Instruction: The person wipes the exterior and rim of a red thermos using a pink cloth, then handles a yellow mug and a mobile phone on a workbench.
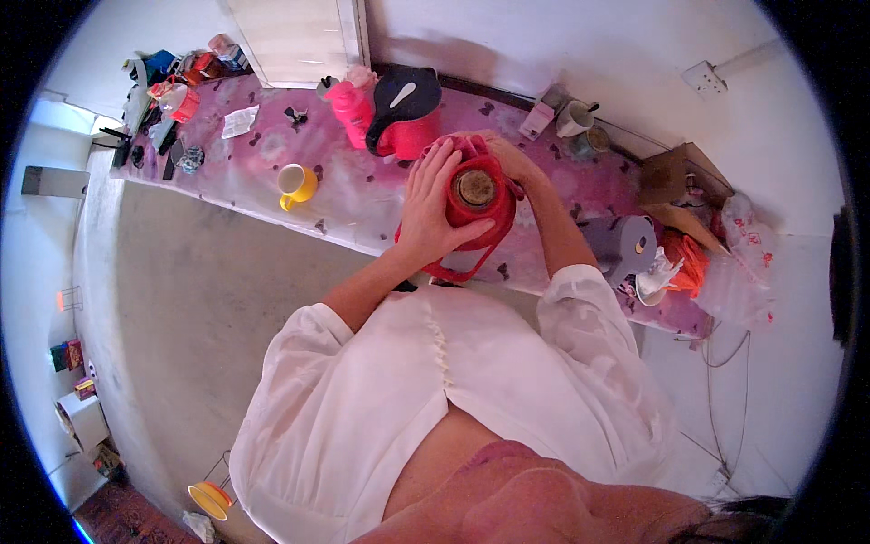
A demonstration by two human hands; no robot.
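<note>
A red vacuum flask (469,234) with a loop handle stands upright in front of me, at the table's near edge. A round brown stopper that looks like cork (475,188) sits in its neck. My left hand (431,201) wraps the flask's left side, fingers pointing away from me and thumb across the front below the stopper. Round the far right side goes my right hand (513,160), closed against the flask; most of its fingertips are hidden. Just beyond are a pink bottle (350,112) and a red jug with a black lid (408,104).
A yellow mug (296,185) stands left on the pink flowered tablecloth (245,168). To the right are a dark grey rounded appliance (618,245), a cardboard box (680,186) and plastic bags (739,272). Cups (575,118) line the wall; clutter (172,100) fills the far left end.
</note>
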